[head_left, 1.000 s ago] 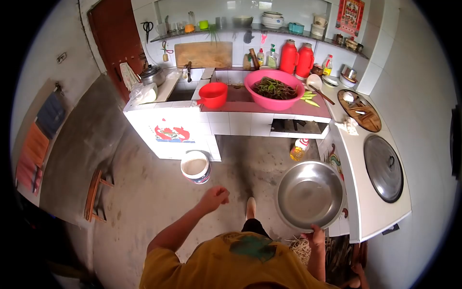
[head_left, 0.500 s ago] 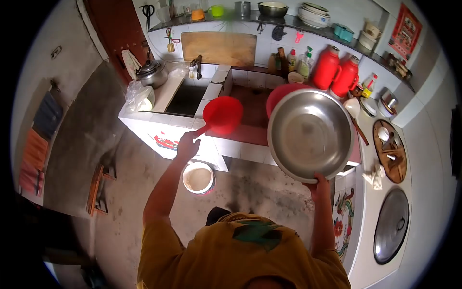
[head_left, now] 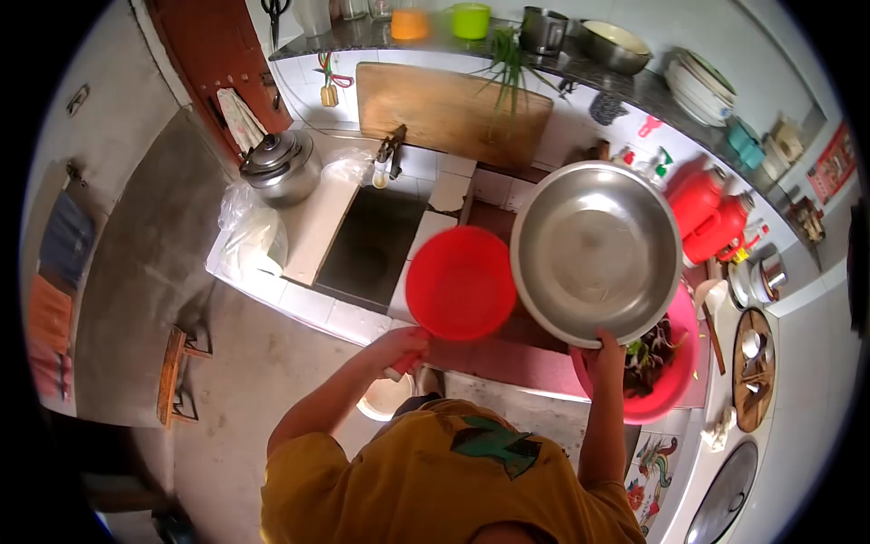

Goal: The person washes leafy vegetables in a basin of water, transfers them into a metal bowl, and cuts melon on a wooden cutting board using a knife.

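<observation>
Head view: we hold the steel basin (head_left: 594, 258) and the red dipper (head_left: 460, 283) above the worktop (head_left: 526, 367).
Our right hand (head_left: 605, 361) has its fingers clamped on the basin's near rim; our left hand (head_left: 399, 351) has its fingers wrapped around the dipper's handle. We judge both pickups done; the greens (head_left: 647, 363) lie in the pink basin (head_left: 686, 349), untouched by us, and the sink (head_left: 367, 245) sits left.

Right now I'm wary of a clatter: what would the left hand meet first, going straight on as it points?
Likely the steel basin in the right hand; the red dipper in the left hand points toward it, though depth is unclear.
</observation>
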The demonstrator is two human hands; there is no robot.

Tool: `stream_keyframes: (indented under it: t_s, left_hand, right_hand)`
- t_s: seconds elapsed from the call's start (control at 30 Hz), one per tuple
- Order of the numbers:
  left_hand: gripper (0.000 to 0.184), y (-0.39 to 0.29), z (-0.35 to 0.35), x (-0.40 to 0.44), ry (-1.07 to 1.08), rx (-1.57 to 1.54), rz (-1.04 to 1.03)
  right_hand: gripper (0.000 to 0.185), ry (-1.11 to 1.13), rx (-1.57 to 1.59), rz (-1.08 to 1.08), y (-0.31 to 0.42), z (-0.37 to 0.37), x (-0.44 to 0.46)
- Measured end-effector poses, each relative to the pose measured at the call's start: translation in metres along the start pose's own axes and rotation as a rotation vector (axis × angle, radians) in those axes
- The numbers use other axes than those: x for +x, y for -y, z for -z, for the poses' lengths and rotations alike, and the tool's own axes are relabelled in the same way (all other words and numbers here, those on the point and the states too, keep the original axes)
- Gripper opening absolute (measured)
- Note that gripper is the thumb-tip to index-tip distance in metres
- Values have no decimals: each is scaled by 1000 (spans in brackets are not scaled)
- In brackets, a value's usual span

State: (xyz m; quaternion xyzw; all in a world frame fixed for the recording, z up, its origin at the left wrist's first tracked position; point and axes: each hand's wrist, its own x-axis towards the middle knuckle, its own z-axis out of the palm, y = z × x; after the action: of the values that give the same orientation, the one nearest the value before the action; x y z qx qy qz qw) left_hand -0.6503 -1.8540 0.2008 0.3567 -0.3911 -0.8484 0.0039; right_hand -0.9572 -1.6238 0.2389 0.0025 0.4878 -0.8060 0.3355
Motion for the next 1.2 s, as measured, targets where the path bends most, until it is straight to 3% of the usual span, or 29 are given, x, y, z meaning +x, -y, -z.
stream_keyframes:
  t_s: [0.1, 0.23, 0.4, 0.5, 0.63, 0.67, 0.8, 0.9, 1.0, 1.07, 1.13, 1.2]
  left_hand:
    - [20, -50, 35, -3, -185, -152, -97]
    - [22, -80, 102, 14, -538, 309, -196]
    - [26, -71, 154, 78, -663, 603, -257]
    - [25, -67, 195, 133, -639, 329, 73]
    - [27, -42, 249, 189, -773, 513, 5]
    - [27, -50, 242, 188, -833, 515, 143]
    - [27, -6, 276, 226, -758, 1405, 443]
    - [21, 21, 298, 245, -607, 1299, 379]
    - [9, 11, 307, 226, -568, 223, 262]
    - [16, -14, 279, 195, -560, -142, 161]
    - [11, -43, 245, 154, -525, -359, 138]
    - [8, -73, 197, 110, -480, -351, 35]
  right_hand:
    - [46, -23, -62, 67, -21, -30, 49]
    - [40, -85, -102, 49, -44, -68, 89]
    - [40, -89, -139, -44, -76, -86, 116]
    - [41, -72, -133, -161, -95, -80, 123]
    - [40, -116, -226, -188, -103, -78, 123]
    - [40, -114, -237, -186, -102, -78, 121]
    - [43, -137, -265, -151, -105, -76, 117]
    - [45, -173, -325, -138, -107, -79, 123]
    - [45, -141, -355, -91, -120, -67, 138]
    - [44, -117, -371, -31, -129, -54, 149]
    - [44, -96, -410, 22, -134, -55, 157]
    - [43, -86, -403, -16, -129, -59, 161]
